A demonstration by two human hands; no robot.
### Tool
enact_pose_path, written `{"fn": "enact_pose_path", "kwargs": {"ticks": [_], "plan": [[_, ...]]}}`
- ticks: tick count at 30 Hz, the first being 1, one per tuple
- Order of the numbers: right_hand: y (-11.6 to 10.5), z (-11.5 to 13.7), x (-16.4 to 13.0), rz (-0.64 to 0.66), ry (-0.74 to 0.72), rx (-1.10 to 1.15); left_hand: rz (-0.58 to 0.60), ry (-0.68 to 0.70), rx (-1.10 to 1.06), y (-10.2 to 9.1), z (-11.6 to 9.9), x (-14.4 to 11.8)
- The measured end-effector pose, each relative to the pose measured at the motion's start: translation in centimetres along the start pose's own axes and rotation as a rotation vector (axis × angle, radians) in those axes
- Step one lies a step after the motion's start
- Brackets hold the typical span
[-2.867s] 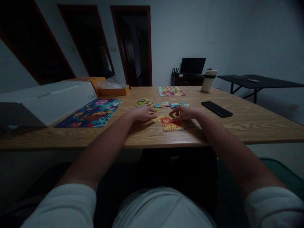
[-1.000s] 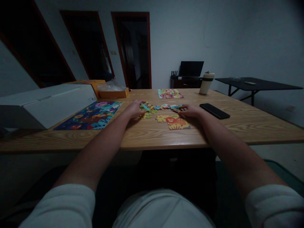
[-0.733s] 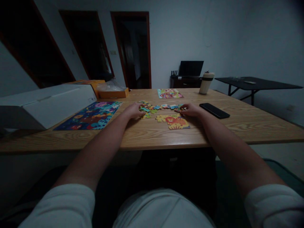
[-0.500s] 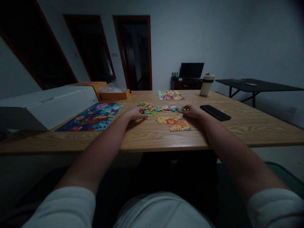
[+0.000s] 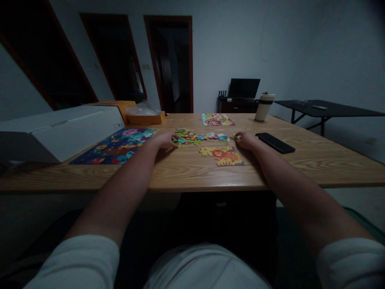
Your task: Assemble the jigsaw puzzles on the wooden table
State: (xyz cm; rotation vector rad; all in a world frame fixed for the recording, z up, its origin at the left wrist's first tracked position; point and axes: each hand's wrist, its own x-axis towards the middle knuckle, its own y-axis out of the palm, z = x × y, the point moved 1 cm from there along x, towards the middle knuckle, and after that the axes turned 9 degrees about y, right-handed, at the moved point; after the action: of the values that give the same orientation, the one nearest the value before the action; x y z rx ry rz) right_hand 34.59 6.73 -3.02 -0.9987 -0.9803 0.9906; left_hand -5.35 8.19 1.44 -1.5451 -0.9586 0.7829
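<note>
Several loose jigsaw puzzle pieces [image 5: 195, 137] lie in a low, uneven row across the wooden table. At the row's left end, my left hand [image 5: 165, 140] curls its thumb and fingers around a puzzle piece, partly hidden by the fingers. On the other end, my right hand [image 5: 245, 140] pinches a small puzzle piece [image 5: 235, 137] against the tabletop. Between my hands and nearer to me lies a joined section of yellow puzzle [image 5: 224, 155] with red-orange lions, its upper-right edge stepped.
A dark blue picture sheet [image 5: 117, 148] lies left beside a long white box [image 5: 69, 130]. Behind are an orange tray [image 5: 147, 119] with clear plastic and a colourful picture card [image 5: 217, 119]. A black phone [image 5: 275, 143] and a cream tumbler [image 5: 264, 106] stand to the right.
My left hand has slid a little left along the pieces. My right hand has shifted slightly right with its fingers at a piece, a small gap opening from the row.
</note>
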Motion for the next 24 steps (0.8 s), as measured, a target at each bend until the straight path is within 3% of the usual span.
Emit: {"fn": "enact_pose_path", "kwargs": {"ticks": [4,8,12,16,19,24], "plan": [[-0.6,2.0,0.5,-0.001,-0.133,-0.043,0.073,-0.011,0.057,-0.7,0.3,0.5],[-1.3,5.3,1.3,0.105,-0.259,-0.017,0.142,-0.044,0.075,-1.2,0.4,0.6],[-1.2,7.5,2.5,0.151,-0.279,-0.001,0.07,0.03,0.036,-0.7,1.2,-0.3],[0.2,6.8,3.8,0.182,-0.198,-0.075,-0.066,0.1,-0.051,0.0,2.3,-1.4],[1.4,5.4,4.5,0.214,-0.216,-0.089,-0.083,0.082,-0.116,0.0,2.9,-1.5],[1.8,4.5,4.9,0.133,-0.194,-0.122,-0.116,0.032,-0.202,-0.5,3.2,-1.6]]}}
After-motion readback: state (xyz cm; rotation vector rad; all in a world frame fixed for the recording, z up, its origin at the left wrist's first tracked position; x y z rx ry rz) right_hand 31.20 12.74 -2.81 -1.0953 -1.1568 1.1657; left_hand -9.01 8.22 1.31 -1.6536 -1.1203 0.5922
